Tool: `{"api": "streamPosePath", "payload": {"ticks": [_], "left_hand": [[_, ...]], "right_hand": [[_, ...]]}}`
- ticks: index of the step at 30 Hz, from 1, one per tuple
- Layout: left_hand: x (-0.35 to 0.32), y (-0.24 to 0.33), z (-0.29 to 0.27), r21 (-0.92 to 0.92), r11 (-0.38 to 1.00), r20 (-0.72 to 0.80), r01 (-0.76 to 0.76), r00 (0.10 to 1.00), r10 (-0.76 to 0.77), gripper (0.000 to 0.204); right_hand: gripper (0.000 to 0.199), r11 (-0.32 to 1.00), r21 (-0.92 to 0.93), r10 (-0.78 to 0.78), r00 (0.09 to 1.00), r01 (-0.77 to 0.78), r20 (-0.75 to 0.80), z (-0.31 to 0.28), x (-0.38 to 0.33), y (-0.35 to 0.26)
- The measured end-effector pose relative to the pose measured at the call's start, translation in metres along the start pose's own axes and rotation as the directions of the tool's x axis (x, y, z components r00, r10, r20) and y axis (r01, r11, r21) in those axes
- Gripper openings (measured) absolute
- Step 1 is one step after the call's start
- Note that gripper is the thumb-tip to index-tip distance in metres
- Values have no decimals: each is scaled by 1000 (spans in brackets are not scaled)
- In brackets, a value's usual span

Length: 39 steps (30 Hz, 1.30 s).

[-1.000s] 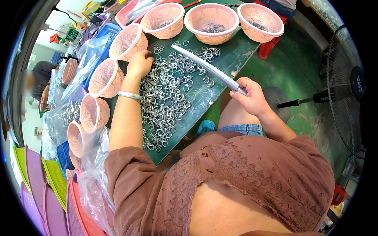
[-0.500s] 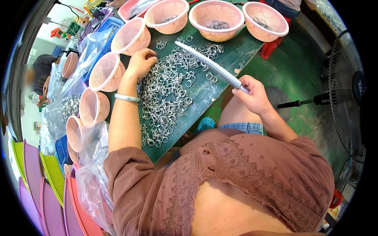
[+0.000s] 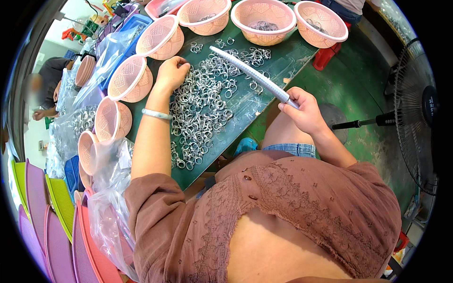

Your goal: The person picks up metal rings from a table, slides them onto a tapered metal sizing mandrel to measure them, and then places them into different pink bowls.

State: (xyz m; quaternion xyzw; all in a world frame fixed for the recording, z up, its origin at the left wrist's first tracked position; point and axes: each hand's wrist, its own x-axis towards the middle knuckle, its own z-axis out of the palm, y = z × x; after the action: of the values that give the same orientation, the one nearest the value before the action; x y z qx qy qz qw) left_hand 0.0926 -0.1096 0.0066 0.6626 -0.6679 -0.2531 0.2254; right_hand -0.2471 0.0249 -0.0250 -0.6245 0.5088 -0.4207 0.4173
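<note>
My right hand (image 3: 306, 111) is closed round the thick end of a grey-white tapered ring mandrel (image 3: 255, 75) with marks along its length. The mandrel's thin tip points up and left over a loose heap of silver-coloured metal rings (image 3: 202, 111) on the green table (image 3: 283, 68). At the heap's upper left edge is my left hand (image 3: 171, 74), its fingers bent and drawn together. Whatever those fingers may hold is hidden. A few rings (image 3: 196, 47) lie apart beyond the heap.
Pink plastic baskets curve along the table's far and left sides; one at the back (image 3: 263, 22) holds rings. Clear plastic bags (image 3: 111, 165) and coloured trays (image 3: 59, 203) are at left. A black fan (image 3: 417, 113) stands at right. Another person (image 3: 52, 82) is at far left.
The whole view has shifted slightly. My right hand keeps the mandrel in nearly the same place, and my left hand stays by the heap. The other person's arm at far left has moved.
</note>
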Motion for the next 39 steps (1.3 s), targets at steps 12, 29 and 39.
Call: {"api": "streamPosePath", "payload": {"ticks": [12,29,39], "left_hand": [[-1,18,3,-418,904,49,92,996,-79,19],[-56,34,-2,-991,43,134,128,882,452,34],[-72,24,2,125,953,-133,-277,947,293,26]], "right_hand": [[18,998,-58,-36,999,37,19,-2,-3,-7],[16,937,-205,-282,959,283,35,3,-8,-35],[18,959,-159,-236,971,236,19,-4,-13,-23]]}}
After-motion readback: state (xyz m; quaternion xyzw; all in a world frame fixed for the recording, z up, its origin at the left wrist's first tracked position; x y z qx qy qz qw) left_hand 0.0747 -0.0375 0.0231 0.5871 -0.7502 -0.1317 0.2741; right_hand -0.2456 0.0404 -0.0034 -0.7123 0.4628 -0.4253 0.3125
